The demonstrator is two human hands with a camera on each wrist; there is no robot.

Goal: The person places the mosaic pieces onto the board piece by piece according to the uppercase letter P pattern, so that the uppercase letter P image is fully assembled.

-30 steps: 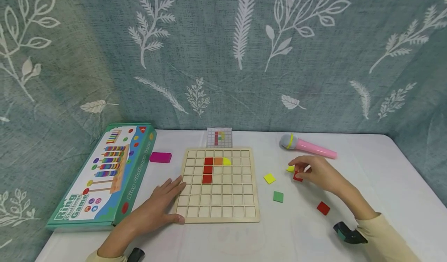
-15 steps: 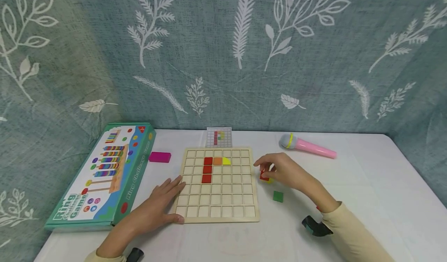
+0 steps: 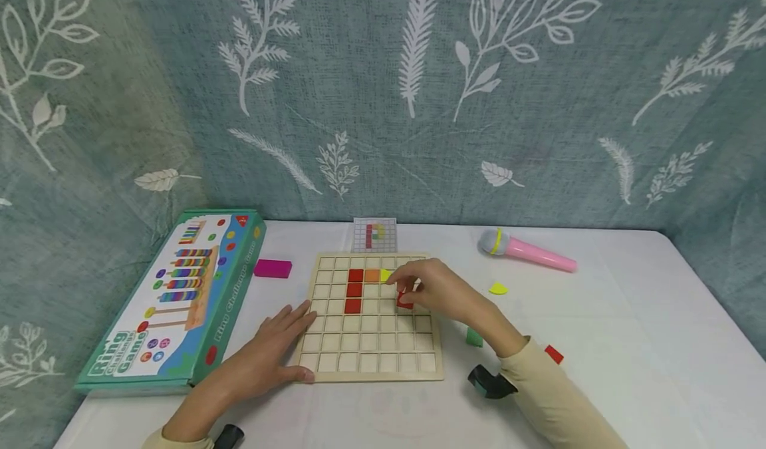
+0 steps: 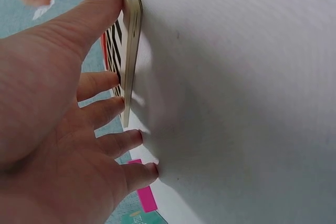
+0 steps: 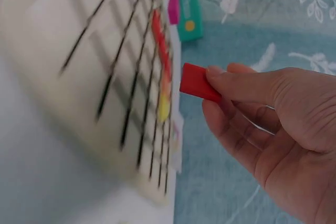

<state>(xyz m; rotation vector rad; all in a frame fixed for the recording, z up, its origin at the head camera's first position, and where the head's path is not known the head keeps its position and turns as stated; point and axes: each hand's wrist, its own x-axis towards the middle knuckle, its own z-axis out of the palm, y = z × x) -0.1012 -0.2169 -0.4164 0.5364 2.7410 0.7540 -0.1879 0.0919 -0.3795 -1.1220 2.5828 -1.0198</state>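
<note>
Pinched between thumb and fingertips, a red square tile [image 3: 404,300] hung in the right hand [image 3: 439,294] just above the wooden grid board [image 3: 371,362], right of the three red, one orange and one yellow pieces already set. The left hand [image 3: 272,356] lay flat with fingers spread, pressing the board's left edge. Left of it sat a green box [image 3: 173,296] reading "Ring Challenge Game".

Right hand [image 3: 439,296] pinches tile [image 3: 404,300] over grid board [image 3: 371,359]; microphone [image 3: 526,249] behind-right of the grip, game box [image 3: 173,296] far left.
</note>
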